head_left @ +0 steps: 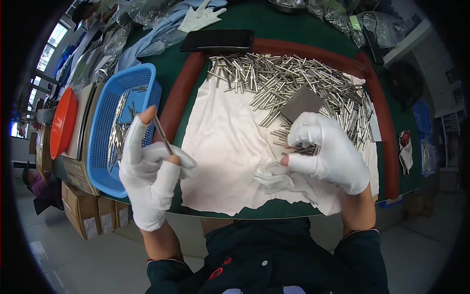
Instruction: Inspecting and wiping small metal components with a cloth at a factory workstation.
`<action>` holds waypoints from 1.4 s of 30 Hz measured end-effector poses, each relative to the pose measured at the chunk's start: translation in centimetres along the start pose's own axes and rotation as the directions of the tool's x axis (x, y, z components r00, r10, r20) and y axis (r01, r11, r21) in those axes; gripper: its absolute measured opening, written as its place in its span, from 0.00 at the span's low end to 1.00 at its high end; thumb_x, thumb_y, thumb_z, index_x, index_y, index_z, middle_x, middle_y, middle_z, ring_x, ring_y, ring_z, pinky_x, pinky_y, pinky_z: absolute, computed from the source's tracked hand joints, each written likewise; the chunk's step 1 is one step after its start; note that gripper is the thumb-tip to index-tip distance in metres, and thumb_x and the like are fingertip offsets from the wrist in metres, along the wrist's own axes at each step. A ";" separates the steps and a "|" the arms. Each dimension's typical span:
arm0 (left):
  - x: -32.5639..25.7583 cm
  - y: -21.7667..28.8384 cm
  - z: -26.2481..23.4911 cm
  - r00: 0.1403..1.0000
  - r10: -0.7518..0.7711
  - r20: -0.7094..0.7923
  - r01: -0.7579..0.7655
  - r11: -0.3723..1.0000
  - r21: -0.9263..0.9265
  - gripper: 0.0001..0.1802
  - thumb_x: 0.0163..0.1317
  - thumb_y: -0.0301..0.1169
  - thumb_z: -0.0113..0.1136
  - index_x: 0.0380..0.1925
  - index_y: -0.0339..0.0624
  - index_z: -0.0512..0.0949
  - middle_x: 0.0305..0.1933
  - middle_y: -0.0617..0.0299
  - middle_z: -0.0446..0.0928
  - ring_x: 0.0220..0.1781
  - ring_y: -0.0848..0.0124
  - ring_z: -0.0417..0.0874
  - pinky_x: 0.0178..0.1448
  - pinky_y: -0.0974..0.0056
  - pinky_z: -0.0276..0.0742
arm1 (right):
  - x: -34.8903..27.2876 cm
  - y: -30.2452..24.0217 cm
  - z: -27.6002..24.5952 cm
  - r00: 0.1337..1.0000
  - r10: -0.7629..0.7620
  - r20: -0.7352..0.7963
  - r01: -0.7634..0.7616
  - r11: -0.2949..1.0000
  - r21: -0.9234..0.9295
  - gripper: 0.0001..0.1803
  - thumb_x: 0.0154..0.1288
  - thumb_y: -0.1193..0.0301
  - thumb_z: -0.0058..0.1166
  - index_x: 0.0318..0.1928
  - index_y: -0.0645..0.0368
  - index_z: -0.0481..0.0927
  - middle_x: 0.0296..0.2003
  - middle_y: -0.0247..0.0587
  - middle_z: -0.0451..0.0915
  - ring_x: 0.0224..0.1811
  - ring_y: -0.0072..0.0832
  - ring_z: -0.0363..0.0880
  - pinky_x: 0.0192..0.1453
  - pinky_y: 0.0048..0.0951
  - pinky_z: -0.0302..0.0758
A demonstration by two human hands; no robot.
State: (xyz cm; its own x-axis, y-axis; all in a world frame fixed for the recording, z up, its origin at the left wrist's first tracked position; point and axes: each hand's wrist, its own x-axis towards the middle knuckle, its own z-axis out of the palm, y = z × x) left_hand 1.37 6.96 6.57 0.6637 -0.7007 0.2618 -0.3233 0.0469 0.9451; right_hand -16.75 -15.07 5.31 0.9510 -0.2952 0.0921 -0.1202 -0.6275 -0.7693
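My left hand [152,176], in a white glove with bare fingertips, is raised at the left side of the cloth. Its thumb and index finger pinch a thin metal rod [162,134] that stands tilted. Gloved the same way, my right hand [325,152] is curled low over the near edge of a heap of shiny metal rods [274,78]. Rods show in the gap between its thumb and fingers; whether it grips one I cannot make out. Just below it lies a crumpled white cloth [279,179]. A flat grey block [301,104] rests on the heap beyond that hand.
A pale pink cloth [220,161] covers the work area, bordered by dark red padded edging [178,98]. At left stand a blue plastic basket [98,161] with rods and an orange-red bowl [63,122]. A black phone [217,40] and a white glove [201,17] lie farther back.
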 end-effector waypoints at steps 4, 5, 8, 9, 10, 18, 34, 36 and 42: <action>0.6 0.8 -4.0 0.994 -0.061 -0.095 0.093 0.919 0.383 0.34 0.56 0.18 0.50 0.67 0.34 0.62 0.25 0.63 0.77 0.24 0.79 0.75 0.33 0.75 0.70 | 0.6 2.0 0.1 0.892 0.092 -0.443 -0.122 0.992 -0.041 0.12 0.45 0.69 0.68 0.30 0.61 0.81 0.31 0.41 0.78 0.37 0.36 0.76 0.39 0.36 0.74; 0.9 0.4 -5.5 0.993 -0.068 -0.098 0.110 0.834 0.541 0.33 0.56 0.18 0.51 0.66 0.35 0.63 0.24 0.64 0.75 0.24 0.79 0.75 0.32 0.74 0.70 | 1.0 2.8 0.5 0.827 -0.167 -0.536 -0.036 0.937 -0.348 0.15 0.45 0.68 0.68 0.34 0.61 0.82 0.35 0.42 0.79 0.40 0.37 0.77 0.41 0.37 0.74; 1.7 0.0 -8.7 0.983 -0.119 -0.140 0.181 0.516 0.837 0.32 0.55 0.18 0.54 0.64 0.35 0.66 0.21 0.60 0.73 0.23 0.75 0.74 0.32 0.69 0.71 | 1.3 2.7 1.1 0.870 -0.188 -0.456 -0.165 0.760 -0.628 0.30 0.44 0.62 0.68 0.50 0.60 0.78 0.43 0.45 0.78 0.47 0.40 0.75 0.47 0.39 0.74; 2.1 -0.5 -9.6 0.984 -0.134 -0.119 0.167 0.444 0.880 0.33 0.54 0.18 0.54 0.64 0.35 0.66 0.21 0.57 0.73 0.22 0.72 0.75 0.34 0.68 0.72 | 1.4 2.9 1.3 0.883 -0.160 -0.441 -0.221 0.688 -0.692 0.33 0.44 0.60 0.68 0.53 0.61 0.77 0.43 0.45 0.78 0.48 0.41 0.75 0.49 0.39 0.74; 2.4 -1.3 -10.4 0.979 -0.185 -0.085 0.155 0.403 0.902 0.33 0.53 0.18 0.52 0.63 0.37 0.67 0.23 0.51 0.74 0.24 0.61 0.77 0.35 0.63 0.74 | 1.2 3.1 1.3 0.903 -0.134 -0.409 -0.236 0.641 -0.730 0.37 0.43 0.60 0.69 0.55 0.62 0.74 0.43 0.46 0.78 0.47 0.41 0.75 0.49 0.39 0.74; 3.3 -1.7 -10.6 1.000 -0.012 -0.021 0.022 0.149 0.989 0.22 0.55 0.25 0.62 0.52 0.39 0.78 0.33 0.47 0.81 0.36 0.55 0.83 0.42 0.56 0.75 | 1.4 3.5 0.9 0.846 -0.166 -0.506 -0.227 0.747 -0.625 0.34 0.44 0.62 0.66 0.54 0.62 0.75 0.45 0.45 0.79 0.44 0.40 0.78 0.48 0.38 0.75; 6.9 -5.3 12.9 0.872 0.006 0.489 -0.403 0.576 0.711 0.09 0.49 0.32 0.61 0.21 0.36 0.78 0.26 0.45 0.77 0.33 0.50 0.80 0.40 0.51 0.74 | 2.0 4.4 -0.2 0.608 -0.255 -0.752 -0.207 0.864 -0.460 0.42 0.43 0.61 0.72 0.58 0.65 0.70 0.48 0.49 0.76 0.49 0.42 0.76 0.54 0.39 0.73; 6.9 -6.1 13.6 0.876 0.042 0.481 -0.415 0.575 0.705 0.07 0.46 0.31 0.60 0.20 0.37 0.78 0.24 0.46 0.77 0.31 0.49 0.80 0.37 0.51 0.76 | 1.6 4.1 -0.2 0.615 -0.221 -0.757 -0.214 0.877 -0.430 0.42 0.43 0.64 0.72 0.60 0.64 0.70 0.49 0.50 0.76 0.51 0.43 0.76 0.56 0.40 0.72; 6.8 -5.6 13.6 0.886 0.068 0.459 -0.408 0.586 0.700 0.05 0.45 0.28 0.59 0.20 0.38 0.79 0.22 0.48 0.78 0.27 0.51 0.81 0.33 0.54 0.77 | 1.2 3.8 0.1 0.656 -0.104 -0.747 -0.208 0.927 -0.312 0.39 0.49 0.72 0.69 0.63 0.64 0.68 0.56 0.50 0.74 0.59 0.40 0.72 0.69 0.38 0.61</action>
State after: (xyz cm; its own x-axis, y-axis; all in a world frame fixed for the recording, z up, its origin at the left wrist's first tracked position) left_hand -1.49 -7.73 0.38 0.2561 -0.9444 0.2060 -0.9324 -0.1851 0.3104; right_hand -16.00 -17.72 2.47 0.4238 -0.6670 0.6128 -0.3985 -0.7449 -0.5351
